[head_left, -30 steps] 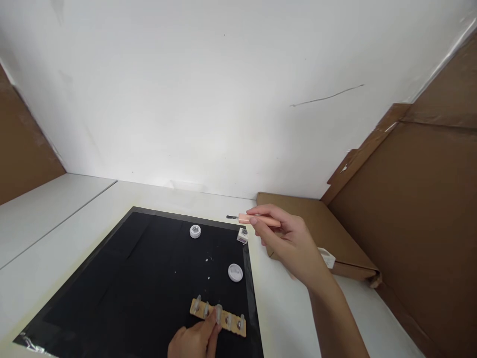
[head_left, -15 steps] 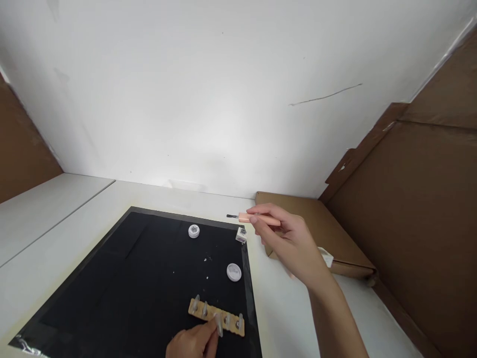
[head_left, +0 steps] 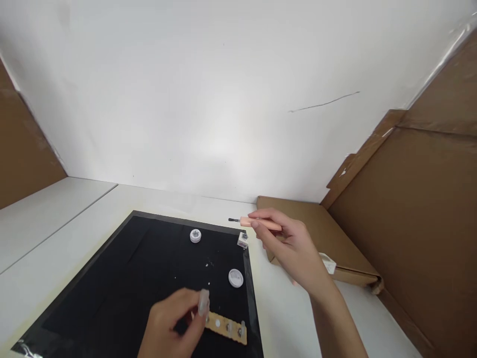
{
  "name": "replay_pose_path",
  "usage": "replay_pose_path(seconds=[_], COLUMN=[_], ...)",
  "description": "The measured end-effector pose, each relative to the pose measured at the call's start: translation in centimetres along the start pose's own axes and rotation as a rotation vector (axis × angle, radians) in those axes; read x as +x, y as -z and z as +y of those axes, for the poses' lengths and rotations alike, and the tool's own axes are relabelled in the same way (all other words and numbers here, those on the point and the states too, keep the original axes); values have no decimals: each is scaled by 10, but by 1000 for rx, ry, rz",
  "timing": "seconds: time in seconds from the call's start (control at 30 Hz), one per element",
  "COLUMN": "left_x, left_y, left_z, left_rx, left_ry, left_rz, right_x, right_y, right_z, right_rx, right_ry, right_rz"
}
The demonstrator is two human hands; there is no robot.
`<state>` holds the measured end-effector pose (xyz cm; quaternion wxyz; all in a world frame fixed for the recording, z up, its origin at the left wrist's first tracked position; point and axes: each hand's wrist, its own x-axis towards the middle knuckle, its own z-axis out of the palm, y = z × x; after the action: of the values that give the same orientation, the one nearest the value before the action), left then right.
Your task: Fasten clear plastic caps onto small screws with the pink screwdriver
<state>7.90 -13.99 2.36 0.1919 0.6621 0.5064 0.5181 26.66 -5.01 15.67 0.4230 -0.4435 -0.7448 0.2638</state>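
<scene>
My right hand (head_left: pixel 286 238) grips the peach handle of a nail polish brush (head_left: pixel 261 223), its dark bristles pointing left. Below the brush tip stands a small white square bottle (head_left: pixel 243 240) without its cap. Between the thumb and fingers of my left hand (head_left: pixel 173 320) is a clear false nail (head_left: pixel 203 302), lifted over a tan display strip (head_left: pixel 234 336). Other clear nails (head_left: pixel 242 327) stand on that strip, and a bare white spot shows mid-strip. My left hand hides the strip's left end.
On the black mat (head_left: pixel 149 278) are an open white jar (head_left: pixel 196 235) with silvery contents, a round white lid (head_left: pixel 235 278) and white specks. A flat cardboard box (head_left: pixel 309 219) lies behind my right hand, near a small white box (head_left: pixel 328 263). Cardboard walls stand at both sides.
My left hand has lifted the false nail off the strip's middle and moved it up and left. My right hand and brush have stayed nearly still; the view has tilted slightly.
</scene>
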Motion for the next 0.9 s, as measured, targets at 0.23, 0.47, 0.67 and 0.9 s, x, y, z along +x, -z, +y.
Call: replay_pose_path(seconds=[0.23,0.47,0.67,0.9], left_x=[87,125,128,129], left_y=[38,47,50,57], left_z=[44,71,80,81], left_rx=[-250,-479,-541,-709], left_ry=[84,201,209,219], left_rz=[-87,-305,-387,-406], right_x=[-9,-20,-23,-22], right_y=[7,17,19,15], right_z=[-15,-23,-35,-41], right_rx=[15,52,127,90], right_ry=[67,212,362,444], right_rz=[76,150,117,95])
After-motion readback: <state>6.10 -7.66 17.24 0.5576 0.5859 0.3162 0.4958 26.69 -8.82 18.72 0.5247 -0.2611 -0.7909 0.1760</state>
